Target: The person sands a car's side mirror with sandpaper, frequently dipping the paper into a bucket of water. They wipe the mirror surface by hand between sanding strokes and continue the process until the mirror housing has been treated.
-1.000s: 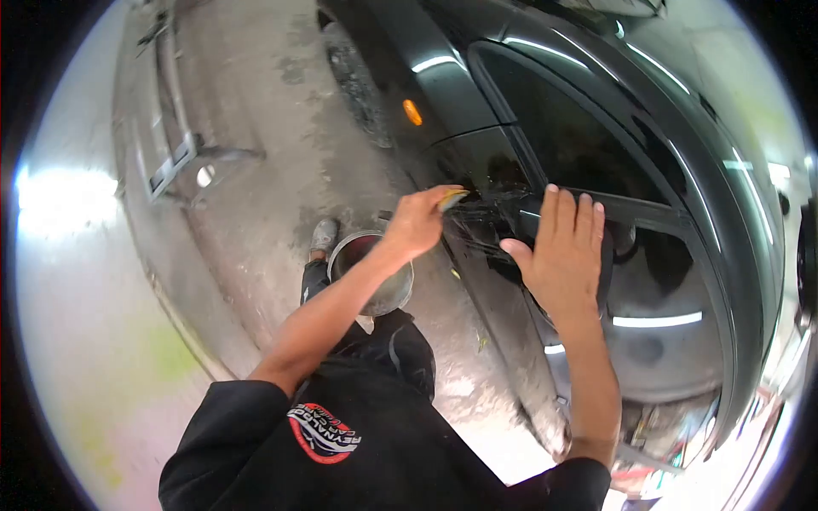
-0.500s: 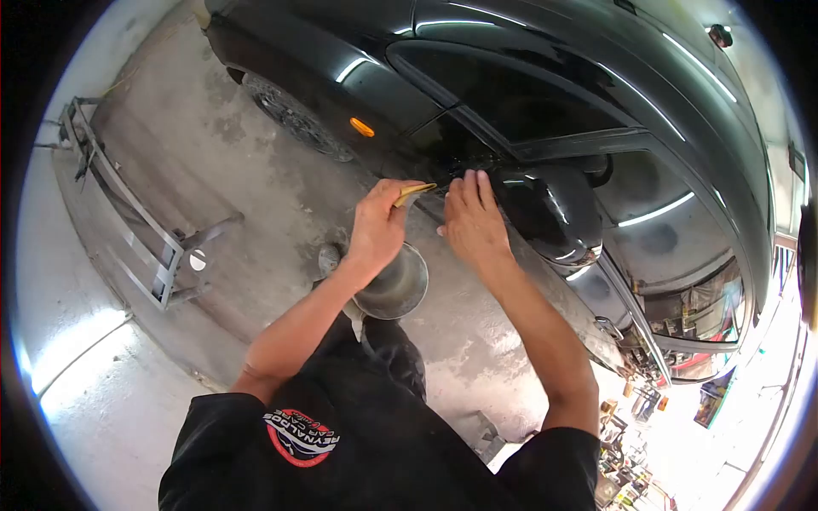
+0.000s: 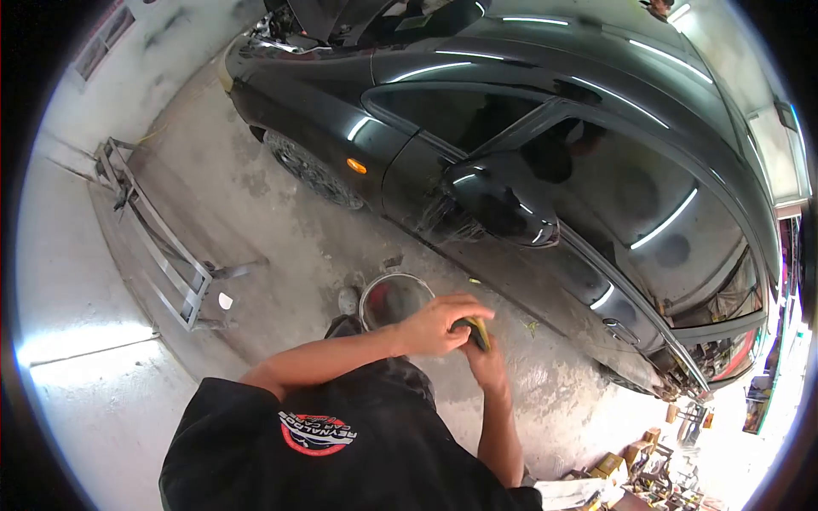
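A small piece of yellow and dark material [image 3: 479, 332] is between my two hands, in front of my body. My left hand [image 3: 441, 324] has its fingers bent around the upper side of the piece. Below and to the right of it, my right hand [image 3: 487, 361] touches the same piece, its fingers partly hidden behind it. The side mirror [image 3: 501, 201] of the black car [image 3: 409, 175] stands above my hands, apart from them. Wet-looking streaks show on the car's side just below the mirror.
Beside my left forearm stands a round bucket [image 3: 366, 298] on the concrete floor [image 3: 290, 247]. A metal frame [image 3: 162, 247] leans near the wall at the left. Boxes and clutter [image 3: 635, 460] lie at the lower right. The car's front wheel [image 3: 311, 173] is at the upper left.
Both hands have moved away from the car, down toward my body, and have come together at the yellow piece. The view has shifted, showing more of the car's front.
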The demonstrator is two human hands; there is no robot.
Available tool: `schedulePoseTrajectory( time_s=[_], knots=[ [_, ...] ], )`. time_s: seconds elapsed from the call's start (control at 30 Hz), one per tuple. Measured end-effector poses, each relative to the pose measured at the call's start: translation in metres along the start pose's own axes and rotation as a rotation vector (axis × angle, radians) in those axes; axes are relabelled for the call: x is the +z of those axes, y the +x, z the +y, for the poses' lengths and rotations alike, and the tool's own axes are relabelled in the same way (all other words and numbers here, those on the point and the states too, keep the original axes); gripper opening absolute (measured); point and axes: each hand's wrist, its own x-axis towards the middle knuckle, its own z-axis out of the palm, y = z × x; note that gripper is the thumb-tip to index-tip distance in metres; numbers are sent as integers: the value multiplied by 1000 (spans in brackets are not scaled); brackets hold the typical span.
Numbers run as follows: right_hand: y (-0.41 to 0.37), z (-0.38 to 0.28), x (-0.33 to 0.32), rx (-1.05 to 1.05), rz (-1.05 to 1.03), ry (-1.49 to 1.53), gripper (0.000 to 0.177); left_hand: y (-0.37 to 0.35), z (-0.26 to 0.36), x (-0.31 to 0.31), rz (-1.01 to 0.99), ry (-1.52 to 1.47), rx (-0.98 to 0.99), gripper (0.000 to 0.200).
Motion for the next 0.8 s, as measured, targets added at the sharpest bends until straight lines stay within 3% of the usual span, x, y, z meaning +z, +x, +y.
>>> schedulePoseTrajectory(
  time_s=[0.03,0.1,0.17,0.23,0.33,0.4,0.57,0.8],
  knots=[
    [-8,22,-1,-9,67,140,35,6,5,4,64,64,98,42],
    [-14,89,3,-17,206,429,31,34,-19,-9,338,222,75,47],
    [-29,145,-5,-11,283,450,31,78,-32,-34,635,-121,-249,45],
    [-41,200,-17,-14,383,482,29,114,-92,-61,737,82,-141,53],
    [-66,246,-26,-29,465,584,27,142,-89,-72,534,157,-134,45],
    [-81,254,-32,25,488,657,29,145,-80,-65,587,101,-197,43],
    [-80,254,-40,35,560,493,32,145,-96,-67,586,-236,-253,42],
    [-50,238,-34,-75,618,388,32,138,-75,-68,598,54,-309,47]
  ],
)
